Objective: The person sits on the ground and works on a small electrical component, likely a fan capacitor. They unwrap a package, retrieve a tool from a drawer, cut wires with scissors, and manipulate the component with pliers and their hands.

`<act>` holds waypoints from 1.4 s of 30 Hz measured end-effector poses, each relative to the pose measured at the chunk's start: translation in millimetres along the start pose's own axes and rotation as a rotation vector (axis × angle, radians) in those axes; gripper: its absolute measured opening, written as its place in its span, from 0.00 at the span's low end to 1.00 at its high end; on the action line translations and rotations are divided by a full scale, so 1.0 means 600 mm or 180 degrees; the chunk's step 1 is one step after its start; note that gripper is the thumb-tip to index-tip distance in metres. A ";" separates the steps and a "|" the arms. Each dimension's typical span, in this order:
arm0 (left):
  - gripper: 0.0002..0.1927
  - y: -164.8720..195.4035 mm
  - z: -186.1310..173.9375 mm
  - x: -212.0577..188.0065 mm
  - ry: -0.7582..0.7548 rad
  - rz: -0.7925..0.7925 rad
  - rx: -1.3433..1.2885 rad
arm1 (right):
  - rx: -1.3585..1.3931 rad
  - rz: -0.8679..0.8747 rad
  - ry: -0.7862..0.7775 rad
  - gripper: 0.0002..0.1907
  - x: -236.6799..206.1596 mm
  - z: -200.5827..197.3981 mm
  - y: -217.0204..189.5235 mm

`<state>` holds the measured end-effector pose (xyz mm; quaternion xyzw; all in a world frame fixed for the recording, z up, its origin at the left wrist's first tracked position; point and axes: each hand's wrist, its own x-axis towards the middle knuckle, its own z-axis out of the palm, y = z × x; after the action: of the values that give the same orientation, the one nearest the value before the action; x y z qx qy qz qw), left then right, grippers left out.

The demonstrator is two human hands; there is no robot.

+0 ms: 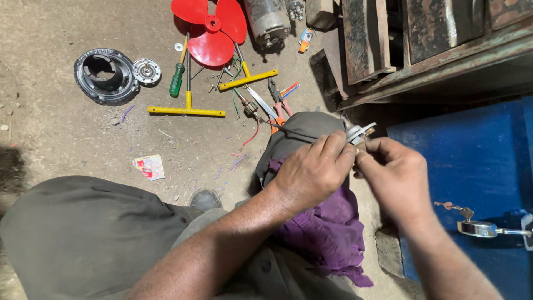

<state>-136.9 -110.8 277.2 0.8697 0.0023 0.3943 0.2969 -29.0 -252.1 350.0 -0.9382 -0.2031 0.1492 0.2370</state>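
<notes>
On the far ground lies a red fan blade [210, 29], with a black round motor cover [105, 76] to its left. Two yellow T-handled wrenches [187, 110] and a green-handled screwdriver [176, 79] lie near them. On the right stands a blue metal box [472, 161] with a padlock [478, 228].

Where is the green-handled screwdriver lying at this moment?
In the head view, the green-handled screwdriver lies on the ground at upper left, between the round metal cap and the red fan blade.

red fan [210, 30], purple cloth [327, 228] — blue box [472, 161]
</notes>
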 end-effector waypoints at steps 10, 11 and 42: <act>0.10 -0.003 -0.005 0.004 -0.0192 -0.0253 -0.0250 | 0.1198 0.0154 -0.0591 0.09 0.020 -0.002 0.017; 0.11 -0.004 -0.005 0.005 -0.0195 -0.0331 -0.0321 | 0.0237 -0.0786 -0.0135 0.10 0.009 -0.002 0.011; 0.11 -0.008 0.001 0.006 -0.0336 -0.0759 -0.0684 | -0.1606 -0.2806 0.0829 0.11 -0.006 0.004 -0.020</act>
<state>-132.9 -106.1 277.0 0.8460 0.0476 0.3080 0.4326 -36.7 -243.2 354.4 -0.8023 -0.5772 -0.1362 0.0672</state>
